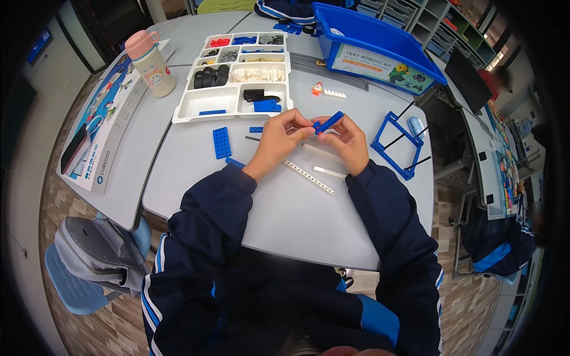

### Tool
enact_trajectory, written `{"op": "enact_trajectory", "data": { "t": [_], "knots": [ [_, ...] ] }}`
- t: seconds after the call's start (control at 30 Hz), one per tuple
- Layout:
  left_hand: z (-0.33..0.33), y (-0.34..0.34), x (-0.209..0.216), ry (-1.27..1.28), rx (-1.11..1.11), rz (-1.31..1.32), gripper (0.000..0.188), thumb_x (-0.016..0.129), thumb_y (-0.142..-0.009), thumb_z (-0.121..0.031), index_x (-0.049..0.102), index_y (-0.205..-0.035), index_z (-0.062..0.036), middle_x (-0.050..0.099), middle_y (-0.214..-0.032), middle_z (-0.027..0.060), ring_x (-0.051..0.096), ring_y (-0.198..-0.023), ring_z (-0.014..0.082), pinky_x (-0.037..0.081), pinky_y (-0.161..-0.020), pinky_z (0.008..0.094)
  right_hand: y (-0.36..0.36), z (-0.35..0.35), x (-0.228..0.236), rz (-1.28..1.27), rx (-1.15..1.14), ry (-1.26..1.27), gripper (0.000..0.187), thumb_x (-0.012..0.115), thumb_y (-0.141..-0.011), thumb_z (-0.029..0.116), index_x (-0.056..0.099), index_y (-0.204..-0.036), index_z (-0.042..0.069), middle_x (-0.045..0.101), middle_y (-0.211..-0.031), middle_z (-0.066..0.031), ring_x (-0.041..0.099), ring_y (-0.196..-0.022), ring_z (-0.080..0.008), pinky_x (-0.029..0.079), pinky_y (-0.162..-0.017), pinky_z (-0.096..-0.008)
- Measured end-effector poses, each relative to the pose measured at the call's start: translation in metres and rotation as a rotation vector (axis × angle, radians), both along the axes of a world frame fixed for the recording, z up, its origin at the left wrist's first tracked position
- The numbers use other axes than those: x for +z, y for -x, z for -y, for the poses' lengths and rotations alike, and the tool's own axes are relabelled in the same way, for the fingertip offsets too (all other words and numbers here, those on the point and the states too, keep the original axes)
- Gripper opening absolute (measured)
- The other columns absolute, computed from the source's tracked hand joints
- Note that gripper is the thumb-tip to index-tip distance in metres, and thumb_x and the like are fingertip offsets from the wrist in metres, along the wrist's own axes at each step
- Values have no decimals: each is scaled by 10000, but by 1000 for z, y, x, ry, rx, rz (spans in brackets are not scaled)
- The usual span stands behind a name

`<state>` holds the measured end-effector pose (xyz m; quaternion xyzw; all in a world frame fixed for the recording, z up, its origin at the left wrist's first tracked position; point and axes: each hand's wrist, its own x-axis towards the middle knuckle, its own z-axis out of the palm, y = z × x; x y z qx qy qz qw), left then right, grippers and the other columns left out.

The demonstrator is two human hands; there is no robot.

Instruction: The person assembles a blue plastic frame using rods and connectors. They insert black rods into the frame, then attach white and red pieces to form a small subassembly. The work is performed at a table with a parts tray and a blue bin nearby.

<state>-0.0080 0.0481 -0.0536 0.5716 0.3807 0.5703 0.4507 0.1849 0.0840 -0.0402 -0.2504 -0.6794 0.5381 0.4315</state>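
Note:
Above the middle of the table, my right hand [349, 144] grips a blue toy beam [331, 121], tilted up to the right. My left hand [276, 142] pinches a small blue piece at the beam's lower left end; a bit of red shows there, too small to name. Beneath my hands lie a long white beam with holes [309, 177] and some clear strips [328, 172]. Left of my left hand are a blue studded plate [221, 143] and short blue bricks. A blue frame with black rods [386, 153] lies right of my right hand.
A white sorting tray [178, 113] with loose parts stands beyond my hands. Behind it to the right is a blue bin [380, 35]. A small figure [317, 89] and a white toothed piece [335, 94] lie nearer. At left stand a bottle [151, 68] and a box [110, 142].

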Motion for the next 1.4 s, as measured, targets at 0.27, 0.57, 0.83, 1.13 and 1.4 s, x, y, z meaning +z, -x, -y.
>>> {"op": "enact_trajectory", "data": {
  "t": [0.27,0.57,0.83,1.13,1.4],
  "knots": [
    [-2,5,-1,59,-69,38,66,685,-924,-34,635,-950,1,702,-959,89,654,-874,117,527,-828,259,0,2,2,-21,23,-24,295,698,-860,-44,578,-1129,-24,630,-1207,-134,603,-1145,-203,532,-992,-374],
    [0,4,0,68,-66,54,62,675,-935,-37,642,-952,13,700,-928,96,639,-803,117,523,-758,256,-1,1,-1,-60,68,-34,318,683,-867,-63,565,-1162,-44,641,-1152,-132,636,-1083,-194,528,-986,-359],
    [1,3,-2,56,-68,41,59,680,-928,-28,655,-938,25,697,-907,90,631,-781,109,516,-734,248,-4,-1,-5,-56,73,9,304,706,-861,-40,576,-1136,-30,653,-1151,-133,646,-1071,-191,506,-1002,-347],
    [4,-3,-3,17,-29,58,47,677,-919,-2,652,-931,37,689,-896,85,628,-775,108,516,-724,244,-4,-1,-6,-76,75,26,290,730,-866,-4,582,-1115,-16,659,-1132,-124,637,-1069,-179,499,-992,-338],
    [5,-4,2,18,-26,-4,77,676,-918,1,633,-972,34,673,-940,81,636,-834,122,528,-783,261,-3,-4,-2,-79,65,33,256,723,-868,-8,582,-1082,3,655,-1119,-118,633,-1054,-180,504,-980,-341]
  ]
}}
